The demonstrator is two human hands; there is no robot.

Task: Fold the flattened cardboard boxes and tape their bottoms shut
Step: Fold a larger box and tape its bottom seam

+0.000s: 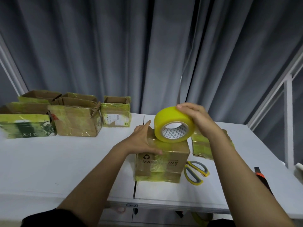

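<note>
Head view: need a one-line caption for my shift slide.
Left hand steadies the cardboard box while the right hand rolls yellow tape roll across its top, scissors beside.

A makeshift packing station: white folding table (65, 161), grey curtains (114, 54) behind, taped cardboard boxes (73, 122) lined up, yellow-handled scissors (195, 172) at hand.

Right hand (195, 118) gripping tape roll (173, 128) atop box (170, 159)
</note>
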